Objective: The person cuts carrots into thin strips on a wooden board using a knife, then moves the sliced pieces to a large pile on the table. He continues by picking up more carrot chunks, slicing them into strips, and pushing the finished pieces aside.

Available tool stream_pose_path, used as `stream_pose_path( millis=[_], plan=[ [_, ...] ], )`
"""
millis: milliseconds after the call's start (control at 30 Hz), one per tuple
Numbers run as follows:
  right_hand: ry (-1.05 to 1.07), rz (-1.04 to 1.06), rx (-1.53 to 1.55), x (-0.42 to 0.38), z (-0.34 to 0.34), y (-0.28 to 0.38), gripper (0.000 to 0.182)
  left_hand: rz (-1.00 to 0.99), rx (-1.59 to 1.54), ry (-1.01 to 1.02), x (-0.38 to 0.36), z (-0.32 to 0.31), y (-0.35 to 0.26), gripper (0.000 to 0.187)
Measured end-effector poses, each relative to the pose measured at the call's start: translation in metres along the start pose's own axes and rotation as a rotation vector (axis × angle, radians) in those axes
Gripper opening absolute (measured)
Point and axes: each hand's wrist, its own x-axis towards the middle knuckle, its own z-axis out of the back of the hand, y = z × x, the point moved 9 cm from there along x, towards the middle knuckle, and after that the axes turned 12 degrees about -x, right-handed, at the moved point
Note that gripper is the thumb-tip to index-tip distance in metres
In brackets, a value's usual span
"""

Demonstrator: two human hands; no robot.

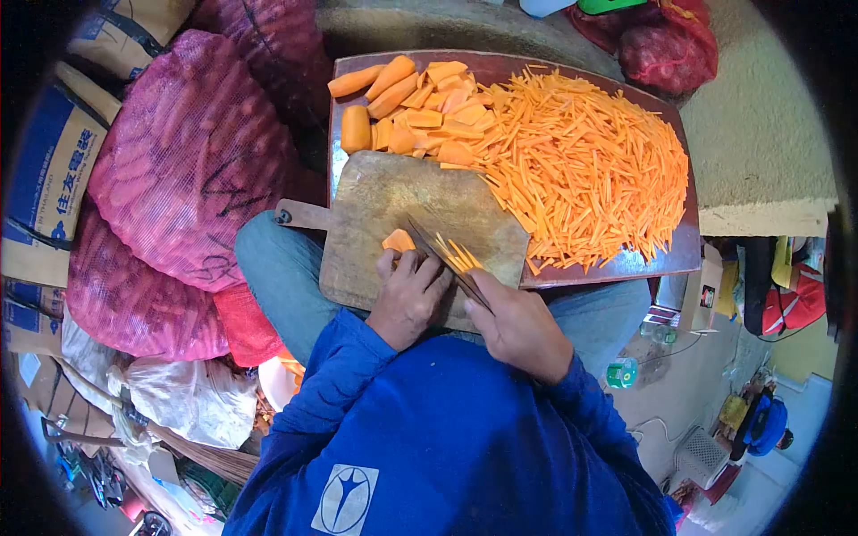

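1 carrot piece [399,241] apparently pinched at fingertips [388,260] of left hand [411,302]; right hand [525,329] closed around knife [433,246]

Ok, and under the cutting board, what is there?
The cutting board lies partly over the dark red tray, and its near left part is above the person's left leg. Carrot pieces show along its far edge. What its middle covers cannot be seen.

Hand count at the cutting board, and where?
2. Left hand at the near side of the board, fingers by a carrot chunk; right hand at its near right, on the knife. No others visible there.
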Motion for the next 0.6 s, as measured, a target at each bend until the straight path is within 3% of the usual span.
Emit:
stream_pose_path(
  millis=[100, 167, 467, 600],
  plan=[
    [-0.032, 0.037, -0.007, -0.027, 0.011, 0.010, 0.038, 0.000, 0.014, -0.019, -0.002, 0.001, -0.001, 0.037],
    [0.023, -0.058, -0.046, -0.033, 0.008, 0.004, 0.037, -0.011, 0.023, -0.019, -0.002, 0.002, 0.000, 0.037],
    [-0.050, 0.009, 0.017, -0.011, 0.006, 0.008, 0.036, 0.019, -0.004, -0.010, 0.000, 0.002, -0.001, 0.035],
    [0.019, -0.061, -0.059, -0.032, 0.003, 0.005, 0.034, 0.021, 0.013, 0.002, -0.002, 0.001, 0.002, 0.037]
  ],
)
